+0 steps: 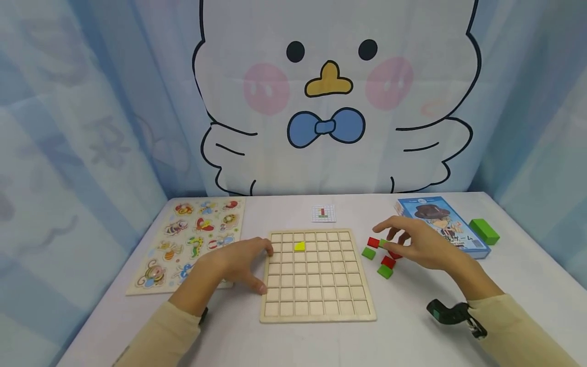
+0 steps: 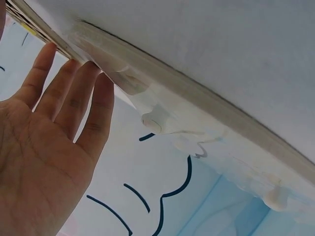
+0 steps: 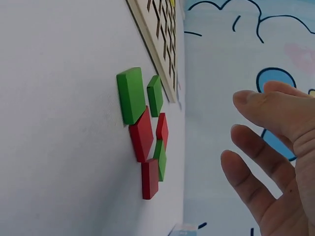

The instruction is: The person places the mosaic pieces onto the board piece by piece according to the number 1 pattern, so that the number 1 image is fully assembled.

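Hovering over the small pile of red and green blocks [image 1: 379, 255] just right of the grid board [image 1: 316, 275], your right hand [image 1: 419, 244] had its fingers [image 3: 256, 162] spread and relaxed, gripping nothing. Your left hand [image 1: 238, 265] lay flat against the board's left edge, fingers [image 2: 74, 93] straight, steadying it on the worktop [image 1: 403, 336]. One yellow block [image 1: 299, 246] already sat in a cell near the board's far edge.

To do the pick well, you should have come down on one block only, pinching it by two opposite sides so the neighbours touching it stayed put, and kept the left hand pressing the board. The little pattern card [image 1: 323, 213] beyond the board was too small to read. Your right hand hid part of the pile in the head view, so the block count was uncertain. The blue box [image 1: 447, 224] was partly covered too.
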